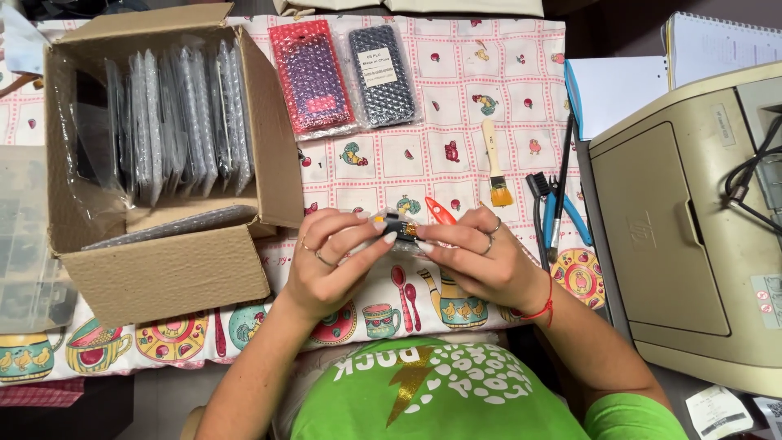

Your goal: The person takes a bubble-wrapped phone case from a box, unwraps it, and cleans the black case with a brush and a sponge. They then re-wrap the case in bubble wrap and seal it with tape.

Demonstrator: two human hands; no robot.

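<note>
Both hands meet just above the near edge of the counter (456,98), right of the cardboard box (163,269). The left hand (330,257) and right hand (476,257) pinch a small black component (397,226) between their fingertips. Beyond it lie an orange tool (441,212), a paintbrush (494,167), then two bubble-wrapped packets (346,75).

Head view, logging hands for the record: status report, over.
Left hand and right hand both pinch small black part. Orange tool beside it. Nothing blocking.
</note>
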